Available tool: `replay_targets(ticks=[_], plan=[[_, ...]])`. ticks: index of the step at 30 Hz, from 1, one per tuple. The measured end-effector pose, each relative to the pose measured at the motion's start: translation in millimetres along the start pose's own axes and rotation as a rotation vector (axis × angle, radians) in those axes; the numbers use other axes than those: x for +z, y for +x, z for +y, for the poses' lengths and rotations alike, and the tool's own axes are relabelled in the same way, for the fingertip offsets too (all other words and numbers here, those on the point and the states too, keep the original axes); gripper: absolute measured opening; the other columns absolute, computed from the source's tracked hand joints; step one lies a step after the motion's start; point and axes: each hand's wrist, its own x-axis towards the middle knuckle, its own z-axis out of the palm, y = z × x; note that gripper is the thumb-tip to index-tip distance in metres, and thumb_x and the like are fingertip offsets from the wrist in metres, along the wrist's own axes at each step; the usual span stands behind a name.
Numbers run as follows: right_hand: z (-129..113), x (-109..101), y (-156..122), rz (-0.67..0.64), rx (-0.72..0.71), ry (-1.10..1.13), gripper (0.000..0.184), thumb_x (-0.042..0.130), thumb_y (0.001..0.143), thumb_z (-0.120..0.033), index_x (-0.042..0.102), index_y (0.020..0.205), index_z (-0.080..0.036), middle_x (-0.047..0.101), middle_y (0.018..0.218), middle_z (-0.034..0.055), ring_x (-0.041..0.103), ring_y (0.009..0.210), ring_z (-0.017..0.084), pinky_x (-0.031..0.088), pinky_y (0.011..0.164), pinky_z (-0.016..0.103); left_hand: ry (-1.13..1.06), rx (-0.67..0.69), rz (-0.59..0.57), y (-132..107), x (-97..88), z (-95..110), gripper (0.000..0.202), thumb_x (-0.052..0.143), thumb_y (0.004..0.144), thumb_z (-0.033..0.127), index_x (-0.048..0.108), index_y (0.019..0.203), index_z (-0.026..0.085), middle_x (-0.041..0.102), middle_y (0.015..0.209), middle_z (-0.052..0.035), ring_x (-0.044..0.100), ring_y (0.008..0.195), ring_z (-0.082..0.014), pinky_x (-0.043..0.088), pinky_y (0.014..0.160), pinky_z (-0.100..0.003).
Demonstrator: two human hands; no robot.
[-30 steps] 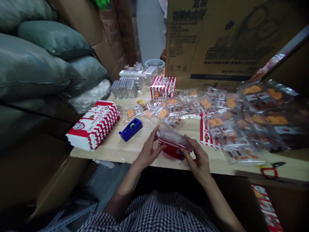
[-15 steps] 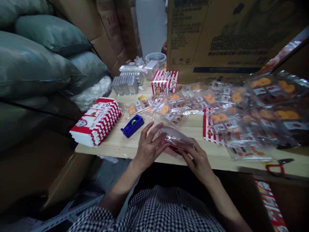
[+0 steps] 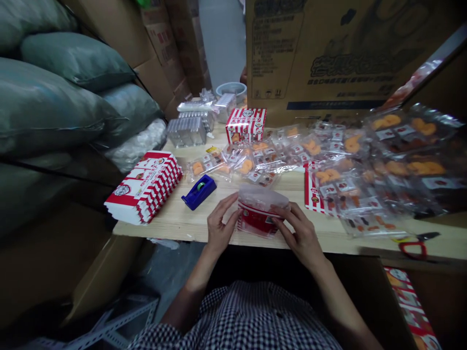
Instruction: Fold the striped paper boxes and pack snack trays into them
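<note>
A red and white striped box in a clear plastic bag (image 3: 260, 212) stands near the front edge of the wooden table (image 3: 182, 224). My left hand (image 3: 220, 226) grips its left side with fingers and thumb. On its right side rests my right hand (image 3: 299, 235), fingers closed on the bag. A blue tape dispenser (image 3: 199, 191) lies just left of my left hand.
A stack of flat striped cartons (image 3: 146, 185) sits at the table's left end. Several clear packets of orange toy pieces (image 3: 365, 165) cover the right half. An assembled striped box (image 3: 246, 126), clear trays (image 3: 187, 131), red scissors (image 3: 413, 244) and a big cardboard box (image 3: 328, 53) surround them.
The bagged box was tilted flat between my hands; now it stands upright facing me. Both hands shifted to hold its sides.
</note>
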Motion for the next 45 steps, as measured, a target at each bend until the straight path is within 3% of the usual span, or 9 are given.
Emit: replay_targets(ticks=[8, 13, 17, 24, 28, 31, 35, 42, 45], plan=[[12, -1, 8, -0.061, -0.01, 0.124, 0.033, 0.059, 0.096, -0.011, 0.066, 0.123, -0.029, 0.063, 0.112, 0.0073, 0.063, 0.106, 0.022, 0.054, 0.088, 0.034, -0.103, 0.084, 0.034, 12, 16.2, -13, 0.026, 0.067, 0.091, 0.02, 0.072, 0.116, 0.026, 0.062, 0.126, -0.0093, 0.06, 0.12, -0.0225, 0.049, 0.105, -0.043], [11, 14, -7, 0.224, 0.079, 0.199, 0.054, 0.063, 0.092, -0.009, 0.056, 0.139, -0.035, 0.055, 0.135, 0.0091, 0.054, 0.128, 0.026, 0.049, 0.104, 0.046, -0.088, 0.109, -0.011, 16, 12.5, -16, 0.016, 0.068, 0.09, 0.017, 0.073, 0.103, 0.023, 0.059, 0.121, -0.0088, 0.06, 0.116, -0.0209, 0.052, 0.1, -0.039], [12, 19, -15, 0.376, 0.14, 0.33, 0.051, 0.066, 0.09, -0.009, 0.061, 0.133, -0.035, 0.059, 0.132, 0.0082, 0.056, 0.126, 0.027, 0.048, 0.105, 0.051, -0.05, 0.101, 0.01, 20, 9.4, -11, 0.011, 0.068, 0.09, 0.018, 0.074, 0.097, 0.023, 0.062, 0.115, -0.0079, 0.061, 0.112, -0.0197, 0.052, 0.098, -0.036], [15, 2, -6, 0.18, 0.134, 0.277, 0.042, 0.059, 0.096, -0.012, 0.066, 0.13, -0.034, 0.06, 0.123, 0.0073, 0.06, 0.117, 0.021, 0.049, 0.099, 0.039, -0.208, -0.213, -0.004, 13, 10.7, 7, 0.008, 0.069, 0.09, 0.023, 0.076, 0.093, 0.02, 0.067, 0.11, -0.0072, 0.063, 0.107, -0.0189, 0.05, 0.089, -0.028], [23, 11, -19, 0.083, 0.299, 0.376, 0.031, 0.058, 0.098, -0.022, 0.07, 0.125, -0.032, 0.061, 0.116, 0.0068, 0.06, 0.112, 0.02, 0.049, 0.094, 0.034, -0.279, -0.442, -0.02, -16, 12.8, 4, 0.013, 0.069, 0.089, 0.028, 0.076, 0.091, 0.018, 0.069, 0.103, -0.0067, 0.064, 0.103, -0.0193, 0.048, 0.09, -0.028], [29, 25, -40, 0.006, 0.422, 0.447, 0.023, 0.059, 0.098, -0.031, 0.074, 0.115, -0.029, 0.062, 0.113, 0.0072, 0.061, 0.11, 0.021, 0.05, 0.091, 0.033, -0.276, -0.556, -0.113, -38, 9.6, -3, 0.016, 0.068, 0.089, 0.031, 0.074, 0.086, 0.017, 0.067, 0.096, -0.0052, 0.063, 0.094, -0.0182, 0.047, 0.084, -0.027], [37, 38, -64, -0.057, 0.526, 0.468, 0.023, 0.061, 0.096, -0.039, 0.077, 0.107, -0.027, 0.066, 0.108, 0.0073, 0.061, 0.111, 0.024, 0.047, 0.095, 0.037, -0.218, -0.567, -0.258, -59, 3.9, -10, 0.026, 0.06, 0.095, 0.034, 0.074, 0.084, 0.016, 0.066, 0.094, -0.0057, 0.062, 0.098, -0.0193, 0.045, 0.086, -0.027], [46, 37, -66, -0.087, 0.655, 0.636, 0.018, 0.071, 0.088, -0.041, 0.078, 0.091, -0.026, 0.069, 0.094, 0.0043, 0.063, 0.093, 0.022, 0.048, 0.083, 0.032, -0.208, -0.528, -0.304, -66, 7.8, -20, 0.02, 0.064, 0.092, 0.034, 0.075, 0.09, 0.018, 0.06, 0.126, -0.0114, 0.058, 0.118, -0.0229, 0.045, 0.095, -0.03], [44, 41, -64, -0.032, 0.696, 0.656, 0.021, 0.071, 0.088, -0.041, 0.076, 0.08, -0.023, 0.068, 0.087, 0.003, 0.062, 0.083, 0.019, 0.046, 0.075, 0.029, -0.269, -0.573, -0.285, -61, 9.4, -23, 0.03, 0.062, 0.093, 0.037, 0.069, 0.074, 0.016, 0.065, 0.109, -0.0092, 0.06, 0.108, -0.0219, 0.045, 0.091, -0.029]])
